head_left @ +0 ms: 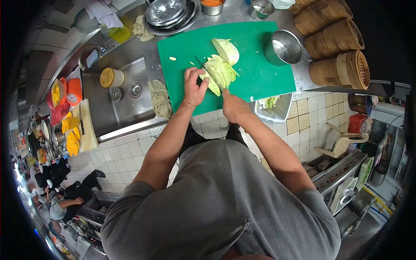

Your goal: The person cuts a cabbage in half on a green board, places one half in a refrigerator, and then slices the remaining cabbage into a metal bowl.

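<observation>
left hand (193, 89) presses a cabbage wedge (221, 71) on the green cutting board (255, 73), grip closed over its near end. right hand (234, 106) wraps a knife (blade mostly hidden), just right of that grip. second cabbage piece (227, 50) beyond, steel pot (284, 47) further right.

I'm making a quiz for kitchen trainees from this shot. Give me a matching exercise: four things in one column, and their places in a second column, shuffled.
Things:
1. cabbage
2. metal pot
3. bamboo steamers
4. yellow-lidded tub

Places:
A. in the sink
B. stacked at the counter's right end
C. on the green board, under the left hand
D. at the board's right edge

Pairs: 1-C, 2-D, 3-B, 4-A
</observation>
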{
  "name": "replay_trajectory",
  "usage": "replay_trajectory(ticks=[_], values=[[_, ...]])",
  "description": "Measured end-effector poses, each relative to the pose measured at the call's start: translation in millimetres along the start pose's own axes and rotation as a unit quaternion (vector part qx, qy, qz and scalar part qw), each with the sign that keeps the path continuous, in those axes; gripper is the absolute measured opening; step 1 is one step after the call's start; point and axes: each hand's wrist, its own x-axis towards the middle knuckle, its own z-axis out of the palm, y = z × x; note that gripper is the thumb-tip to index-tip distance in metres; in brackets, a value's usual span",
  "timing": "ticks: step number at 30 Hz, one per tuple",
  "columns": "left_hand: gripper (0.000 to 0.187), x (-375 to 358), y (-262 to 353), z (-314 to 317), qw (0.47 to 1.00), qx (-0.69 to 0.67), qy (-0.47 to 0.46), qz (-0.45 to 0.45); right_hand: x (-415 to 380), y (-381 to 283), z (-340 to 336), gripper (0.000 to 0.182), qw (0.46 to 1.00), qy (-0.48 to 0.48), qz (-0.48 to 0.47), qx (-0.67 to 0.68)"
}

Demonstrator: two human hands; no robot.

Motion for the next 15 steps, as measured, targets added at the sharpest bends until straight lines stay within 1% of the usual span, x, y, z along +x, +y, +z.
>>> replay_trajectory(ticks=[3, 7, 10, 12, 13, 15], values=[[0.030, 3, -2, -2, 1.000, 0.012, 0.000, 0.011, 23, 9, 20, 0.024, 1.000, 0.024, -0.003, 0.019], [0.032, -3, -5, 1, 1.000, 0.000, 0.016, 0.014, 17, 12, 18, 0.022, 0.998, 0.042, -0.019, 0.044], [0.032, -5, -9, -2, 1.000, -0.003, 0.001, 0.009, -19, -6, -19, 0.023, 0.999, 0.028, -0.018, 0.020], [0.031, -4, -9, -2, 1.000, -0.011, 0.002, 0.011, -45, -15, -40, 0.024, 1.000, 0.014, -0.001, -0.010], [0.031, -4, -8, -2, 1.000, -0.015, 0.002, 0.013, -56, -16, -45, 0.025, 1.000, 0.009, 0.008, -0.025], [0.030, -4, -4, -1, 1.000, -0.010, 0.010, 0.013, -75, -10, -44, 0.021, 0.999, 0.024, -0.008, -0.027]])
